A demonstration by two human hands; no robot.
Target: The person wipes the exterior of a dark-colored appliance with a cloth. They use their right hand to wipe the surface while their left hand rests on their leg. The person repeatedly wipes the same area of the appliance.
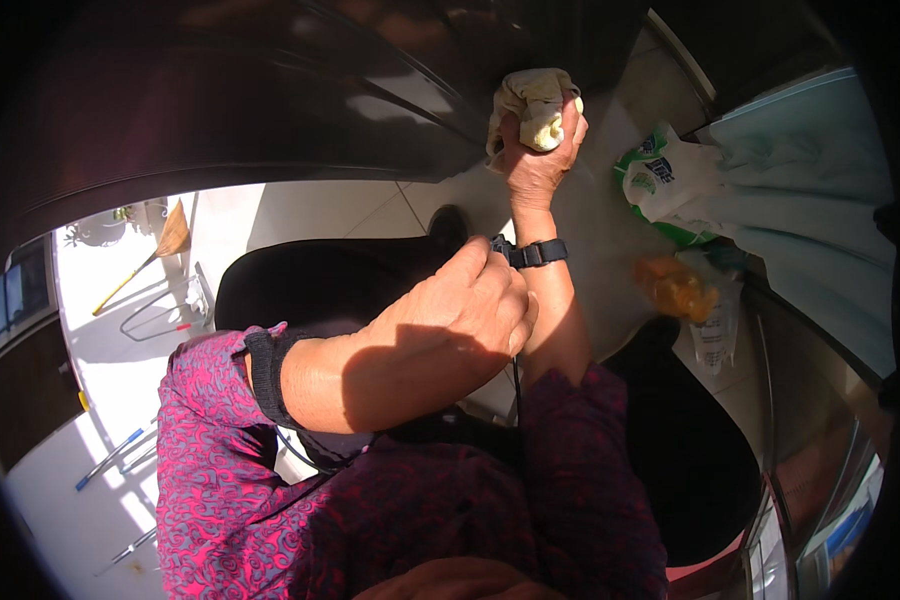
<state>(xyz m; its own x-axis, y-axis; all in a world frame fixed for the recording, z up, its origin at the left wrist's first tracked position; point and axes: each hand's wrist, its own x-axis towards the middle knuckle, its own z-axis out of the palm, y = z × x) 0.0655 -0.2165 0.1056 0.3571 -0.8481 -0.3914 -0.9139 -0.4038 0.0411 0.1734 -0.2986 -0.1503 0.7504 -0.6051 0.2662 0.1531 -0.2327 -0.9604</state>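
My right hand grips a bunched, cream-colored cloth at the lower edge of a large, glossy dark panel. Around my right wrist runs a black strap with a small dark module on its inner side. My left hand lies across the right forearm just below that strap, fingers curled, knuckles facing up. Its fingertips are hidden, so what they hold, if anything, is unclear. A black knitted band circles my left wrist.
To the right, a green-and-white printed plastic package sits beside a pale bluish cloth. An orange bag and a clear printed bag lie nearby. On the sunlit left floor are a yellow-handled broom and a blue-ended pole.
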